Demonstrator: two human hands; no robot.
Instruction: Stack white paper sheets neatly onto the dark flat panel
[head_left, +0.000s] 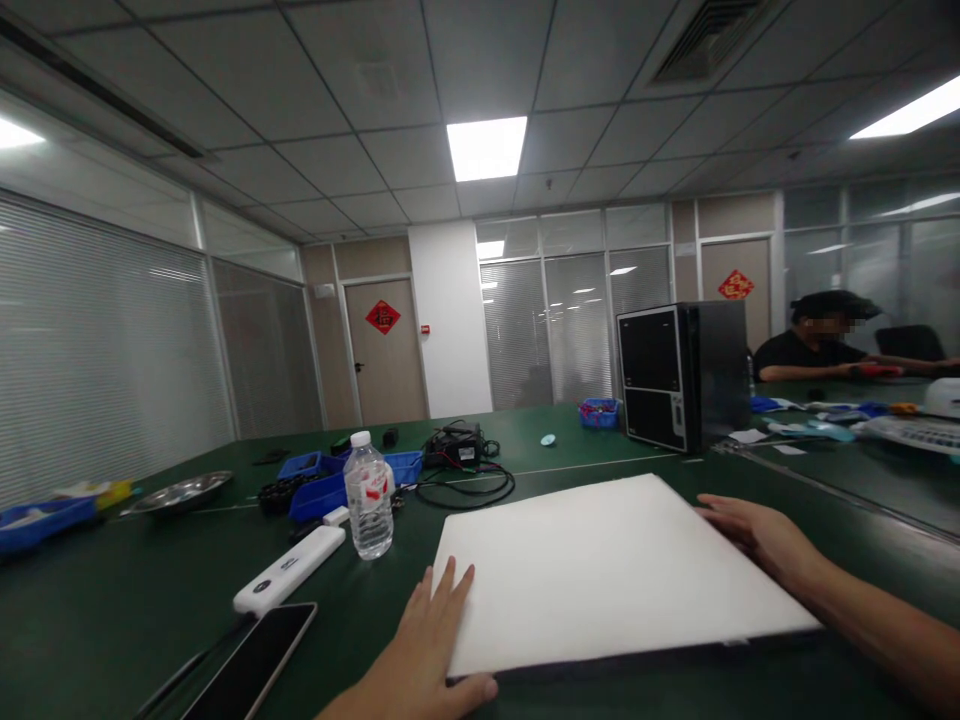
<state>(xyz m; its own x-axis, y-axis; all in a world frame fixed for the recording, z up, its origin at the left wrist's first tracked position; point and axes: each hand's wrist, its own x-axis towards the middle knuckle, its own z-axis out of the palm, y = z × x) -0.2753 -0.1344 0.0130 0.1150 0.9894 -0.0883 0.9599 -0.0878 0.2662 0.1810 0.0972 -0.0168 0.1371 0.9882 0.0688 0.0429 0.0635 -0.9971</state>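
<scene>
A flat white rectangular panel (600, 580) with a dark underside along its near edge lies on the green table in front of me; whether it is a board or a closed device I cannot tell. My left hand (420, 640) is at its left edge, fingers spread and fingertips on the white top, thumb by the near corner. Along the right edge, my right hand (765, 540) is turned on its side with fingers stretched out; some of them are partly hidden by the panel. A water bottle (369, 500) with a white cap stands upright beyond my left hand.
A white power strip (291, 570) and a dark phone (251, 665) lie at left. Behind the bottle are blue trays (319, 495), black cables (465, 490) and a power adapter (457, 447). A black computer tower (686, 375) stands at back right; another person (814, 345) sits beyond.
</scene>
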